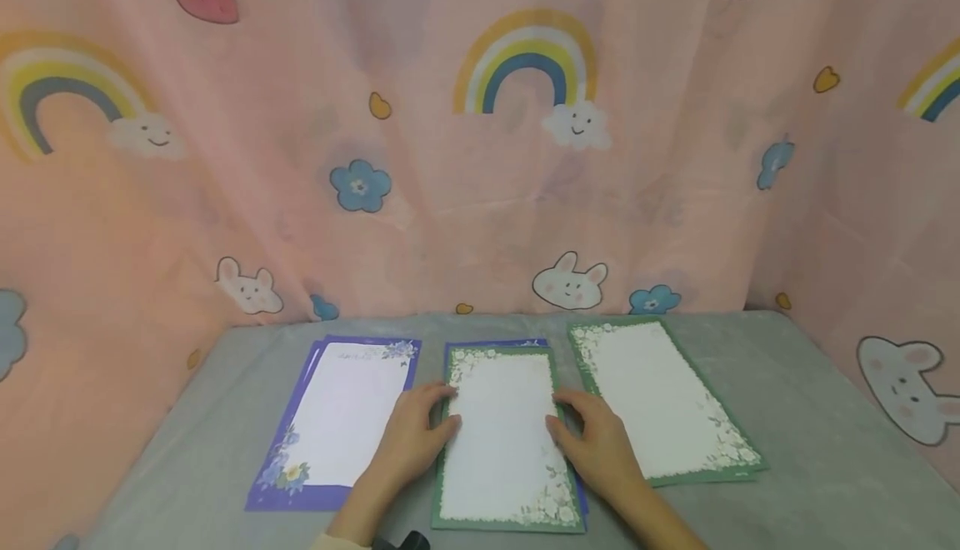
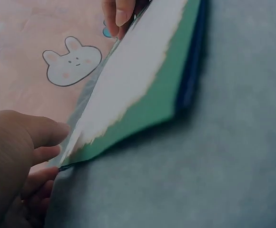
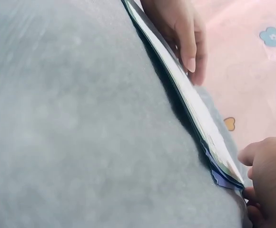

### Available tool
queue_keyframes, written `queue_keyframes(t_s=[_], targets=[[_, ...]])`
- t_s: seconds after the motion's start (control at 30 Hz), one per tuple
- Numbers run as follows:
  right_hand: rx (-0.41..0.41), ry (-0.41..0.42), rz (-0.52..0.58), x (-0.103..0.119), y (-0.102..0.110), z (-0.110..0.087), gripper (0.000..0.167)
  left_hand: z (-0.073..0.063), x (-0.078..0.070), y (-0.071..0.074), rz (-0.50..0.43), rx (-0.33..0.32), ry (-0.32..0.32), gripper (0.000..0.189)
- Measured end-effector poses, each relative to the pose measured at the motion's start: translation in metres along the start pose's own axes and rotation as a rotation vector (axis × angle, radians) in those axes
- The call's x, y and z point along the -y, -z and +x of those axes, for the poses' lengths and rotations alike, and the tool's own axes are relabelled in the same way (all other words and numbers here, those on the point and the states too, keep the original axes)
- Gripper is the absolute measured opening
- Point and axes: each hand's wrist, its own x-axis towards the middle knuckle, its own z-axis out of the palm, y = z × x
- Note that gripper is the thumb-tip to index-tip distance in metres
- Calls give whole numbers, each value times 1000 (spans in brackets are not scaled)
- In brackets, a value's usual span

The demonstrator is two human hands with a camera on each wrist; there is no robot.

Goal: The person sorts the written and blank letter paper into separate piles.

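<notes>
In the head view, a green-bordered letter sheet with white flowers lies over purple-bordered paper, whose edges stick out at the top and lower right. My left hand holds its left edge, thumb and fingertips at the border. Opposite, my right hand holds the right edge in the same way. In the left wrist view, the left hand has fingers at a corner of the green sheet. The right hand is at a corner of the layered sheets in the right wrist view.
Purple-bordered sheets with blue flowers lie to the left, slightly fanned. Green-bordered sheets lie at an angle to the right. A grey cloth covers the table. Behind it hangs a pink patterned curtain.
</notes>
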Motion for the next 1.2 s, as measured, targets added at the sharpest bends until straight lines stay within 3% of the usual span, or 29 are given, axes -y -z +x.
queue_keyframes(t_s=[0.33,0.9,1.2], targets=[[-4,-3,-3,-1,-1,0,32,-3,3,-5,7,-76,2,23],[-36,29,-14,0,-2,-2,43,-6,3,-4,90,-56,-79,29],[-37,59,-32,-3,-3,-3,42,-6,1,-3,86,-54,-79,29]])
